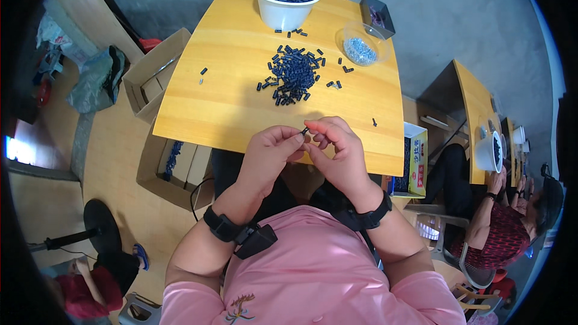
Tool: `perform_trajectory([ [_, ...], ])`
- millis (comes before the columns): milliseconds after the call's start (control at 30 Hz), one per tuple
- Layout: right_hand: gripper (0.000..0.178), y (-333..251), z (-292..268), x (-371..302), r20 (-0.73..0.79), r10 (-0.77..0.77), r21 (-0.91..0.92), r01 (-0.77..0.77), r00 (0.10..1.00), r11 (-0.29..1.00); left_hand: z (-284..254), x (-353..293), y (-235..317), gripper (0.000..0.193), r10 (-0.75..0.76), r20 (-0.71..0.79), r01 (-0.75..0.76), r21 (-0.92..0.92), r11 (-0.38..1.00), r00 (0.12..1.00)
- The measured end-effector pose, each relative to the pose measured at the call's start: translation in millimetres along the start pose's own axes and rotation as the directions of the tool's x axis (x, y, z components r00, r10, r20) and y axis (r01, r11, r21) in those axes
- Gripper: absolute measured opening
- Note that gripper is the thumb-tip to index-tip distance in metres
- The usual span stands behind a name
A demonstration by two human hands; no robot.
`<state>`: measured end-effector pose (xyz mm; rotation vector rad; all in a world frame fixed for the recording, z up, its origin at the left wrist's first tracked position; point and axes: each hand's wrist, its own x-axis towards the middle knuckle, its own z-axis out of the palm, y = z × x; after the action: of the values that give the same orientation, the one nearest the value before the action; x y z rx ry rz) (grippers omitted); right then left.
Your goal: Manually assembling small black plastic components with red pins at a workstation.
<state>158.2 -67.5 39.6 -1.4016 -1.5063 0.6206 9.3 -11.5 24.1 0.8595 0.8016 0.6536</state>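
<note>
My left hand (272,155) and my right hand (338,151) meet over the near edge of the wooden table, both closed in a pinch. Between their fingertips is a small black plastic piece (305,131), mostly covered by the fingers. Just beyond my hands lies a loose pile of short black cylindrical plastic pieces (293,72), with several strays around it. A clear round tub (385,45) at the right holds small silvery metal bits (360,52).
A white bucket (283,15) heaped with black pieces stands at the far edge. Beside the tub is a dark box (378,17). Cardboard boxes (150,105) flank the table's left side, a yellow carton (417,168) its right. Another person (503,216) sits at the right, one (90,289) lower left.
</note>
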Motion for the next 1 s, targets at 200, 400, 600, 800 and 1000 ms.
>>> perform_trajectory([
  [200,0.041,-6,6,-3,-0.064,-0.103,-0.154,0.092,0.993,0.984,7,-3,-1,0.016,-0.078,0.036,0.084,-0.196,0.977,0.996],
  [400,0.038,-2,6,-4,-0.083,-0.224,-0.307,0.189,0.971,0.933,13,-5,-8,0.015,-0.031,-0.023,0.027,-0.16,0.987,0.999],
  [600,0.034,-2,5,-5,0.003,-0.261,-0.375,0.243,0.965,0.894,14,-6,-20,0.015,0.006,-0.059,-0.016,-0.174,0.985,0.998],
  [800,0.031,-2,0,-7,0.031,-0.237,-0.343,0.233,0.971,0.91,10,-8,-16,0.016,-0.066,-0.012,0.063,-0.147,0.987,0.998],
  [1000,0.03,0,2,-13,0.026,-0.219,-0.308,0.216,0.975,0.927,8,-11,-21,0.02,-0.12,0.011,0.121,-0.114,0.986,0.993],
])
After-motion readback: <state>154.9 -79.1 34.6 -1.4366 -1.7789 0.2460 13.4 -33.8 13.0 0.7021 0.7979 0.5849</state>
